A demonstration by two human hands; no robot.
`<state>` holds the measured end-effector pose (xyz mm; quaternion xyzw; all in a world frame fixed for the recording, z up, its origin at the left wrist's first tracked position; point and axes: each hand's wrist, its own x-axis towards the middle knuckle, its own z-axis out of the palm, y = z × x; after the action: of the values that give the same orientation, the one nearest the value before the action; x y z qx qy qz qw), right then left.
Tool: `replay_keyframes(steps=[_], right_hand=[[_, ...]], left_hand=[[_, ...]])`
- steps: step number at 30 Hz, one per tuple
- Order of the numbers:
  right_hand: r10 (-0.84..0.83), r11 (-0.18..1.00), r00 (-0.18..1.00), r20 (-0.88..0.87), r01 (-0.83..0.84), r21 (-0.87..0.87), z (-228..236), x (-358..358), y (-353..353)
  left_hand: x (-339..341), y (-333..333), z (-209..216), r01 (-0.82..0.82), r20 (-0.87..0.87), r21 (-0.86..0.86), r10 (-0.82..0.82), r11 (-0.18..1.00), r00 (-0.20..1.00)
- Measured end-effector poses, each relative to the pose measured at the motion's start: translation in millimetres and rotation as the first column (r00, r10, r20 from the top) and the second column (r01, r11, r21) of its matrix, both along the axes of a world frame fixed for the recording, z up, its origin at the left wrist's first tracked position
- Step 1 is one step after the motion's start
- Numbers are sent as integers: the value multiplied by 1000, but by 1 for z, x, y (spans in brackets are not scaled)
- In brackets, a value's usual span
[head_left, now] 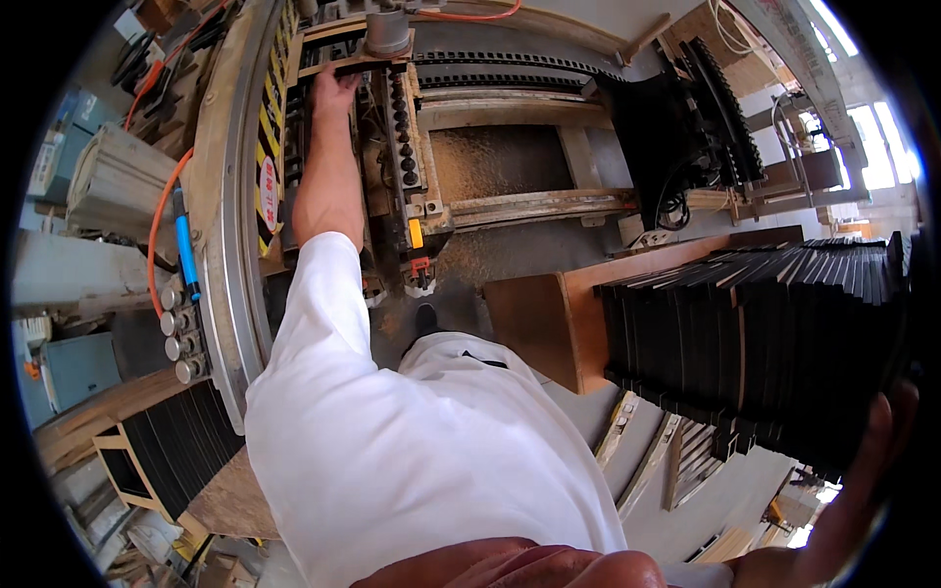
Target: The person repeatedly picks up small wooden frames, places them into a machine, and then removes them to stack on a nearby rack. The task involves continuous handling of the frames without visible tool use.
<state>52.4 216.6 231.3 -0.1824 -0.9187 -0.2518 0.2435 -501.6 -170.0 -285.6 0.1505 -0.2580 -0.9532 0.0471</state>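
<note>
My left hand (335,92) reaches forward into a machine at the upper left. Its fingers are bent at the near edge of a light wooden frame (312,72), and part of them is hidden there. A grey metal cylinder (388,35) sits just right of that frame. Below the cylinder runs a bar with a row of black knobs (400,127). At the far right my right hand (875,461) is raised with fingers stretched out, beside a tall stack of black panels (755,353). Nothing shows in it.
A brown wooden board (529,318) stands against the stack. Black-and-yellow striped tape (270,167) lines the machine's metal rail (227,196). Sawdust (466,181) lies under the machine's beams. More black panels (186,441) stand at the lower left. An orange hose (159,235) hangs left.
</note>
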Motion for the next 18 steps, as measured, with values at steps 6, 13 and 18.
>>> replay_keyframes(steps=[6,13,18], right_hand=[[509,845,829,231,-431,-318,-47,-105,-94],[724,687,487,488,-574,-446,-152,-208,-138],[970,190,242,-15,-796,-575,-279,-267,-136]], left_hand=[[29,37,-17,-52,135,17,49,998,990],[173,48,-6,-118,140,1,117,993,983],[255,74,11,-27,37,-3,27,1000,999]])
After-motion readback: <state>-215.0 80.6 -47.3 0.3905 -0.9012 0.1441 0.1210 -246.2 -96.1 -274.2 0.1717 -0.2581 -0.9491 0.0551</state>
